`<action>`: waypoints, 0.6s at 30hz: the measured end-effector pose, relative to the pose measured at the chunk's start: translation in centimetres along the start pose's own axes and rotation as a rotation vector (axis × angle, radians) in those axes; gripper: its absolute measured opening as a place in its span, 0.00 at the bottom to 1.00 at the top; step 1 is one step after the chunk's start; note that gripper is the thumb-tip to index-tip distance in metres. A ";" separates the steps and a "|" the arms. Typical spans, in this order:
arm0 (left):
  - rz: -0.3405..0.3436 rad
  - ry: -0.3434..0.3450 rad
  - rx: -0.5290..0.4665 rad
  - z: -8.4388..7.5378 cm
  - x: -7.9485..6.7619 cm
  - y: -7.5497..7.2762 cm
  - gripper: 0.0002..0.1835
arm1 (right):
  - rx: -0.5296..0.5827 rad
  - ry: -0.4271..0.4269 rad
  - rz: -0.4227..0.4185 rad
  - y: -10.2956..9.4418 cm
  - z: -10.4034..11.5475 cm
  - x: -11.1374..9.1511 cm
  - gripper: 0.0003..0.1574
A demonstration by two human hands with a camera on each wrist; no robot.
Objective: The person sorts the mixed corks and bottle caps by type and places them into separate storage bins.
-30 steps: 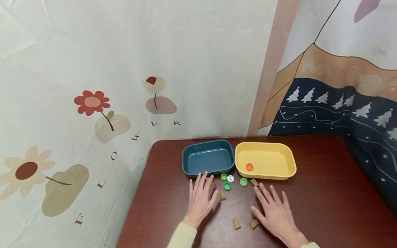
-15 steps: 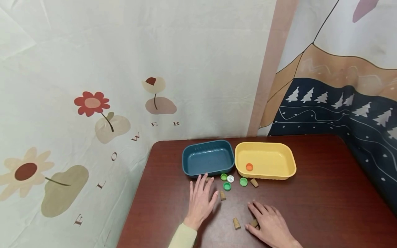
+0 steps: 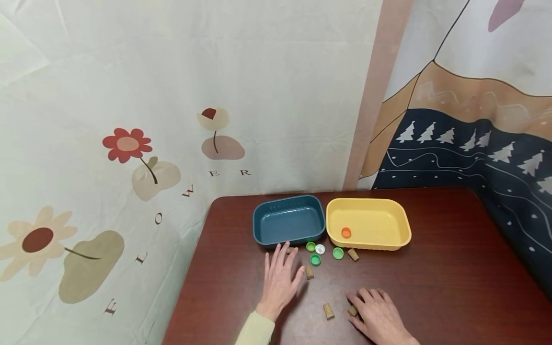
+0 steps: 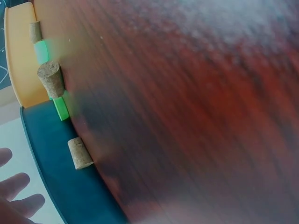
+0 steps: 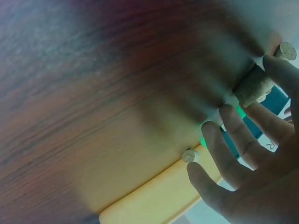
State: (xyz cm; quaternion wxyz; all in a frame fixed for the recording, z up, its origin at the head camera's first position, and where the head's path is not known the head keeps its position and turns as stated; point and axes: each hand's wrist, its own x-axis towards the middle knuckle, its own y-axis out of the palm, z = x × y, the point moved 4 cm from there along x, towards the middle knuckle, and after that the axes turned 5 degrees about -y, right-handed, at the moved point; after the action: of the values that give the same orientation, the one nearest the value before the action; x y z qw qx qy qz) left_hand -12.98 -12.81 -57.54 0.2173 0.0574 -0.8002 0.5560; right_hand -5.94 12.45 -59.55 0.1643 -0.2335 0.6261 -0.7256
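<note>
My right hand (image 3: 378,316) is low over the table's front, thumb and index finger on either side of a cork (image 5: 253,87), pinching it. In the right wrist view its other fingers stretch out past the cork. My left hand (image 3: 277,286) has its fingers spread and relaxed, just in front of the blue tray, holding nothing. At its fingertips lies a cork (image 3: 291,250), partly hidden. Another cork (image 3: 309,272) is beside its thumb. Between the hands lies one more cork (image 3: 328,311). A further cork (image 3: 353,254) sits in front of the yellow tray.
The blue tray (image 3: 258,239) and yellow tray (image 3: 405,238) stand side by side at the table's back. An orange cap (image 3: 346,233) lies in the yellow one. Before them are green caps (image 3: 338,253) and a white cap (image 3: 320,249). A printed cloth hangs behind.
My right hand has drawn back from near the yellow tray toward the front, and its thumb and fingers have closed about a cork. The left hand has stayed nearly still.
</note>
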 end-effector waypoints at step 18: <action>0.061 0.093 0.031 -2.8 2.3 1.0 0.27 | 0.009 0.057 -0.041 -0.7 -0.8 0.1 0.14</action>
State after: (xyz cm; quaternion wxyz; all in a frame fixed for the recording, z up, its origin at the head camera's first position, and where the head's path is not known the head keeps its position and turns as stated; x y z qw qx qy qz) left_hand -14.55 -9.58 -56.65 0.2361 0.0104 -0.7821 0.5767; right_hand -6.41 13.14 -58.96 0.1325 -0.2250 0.6222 -0.7380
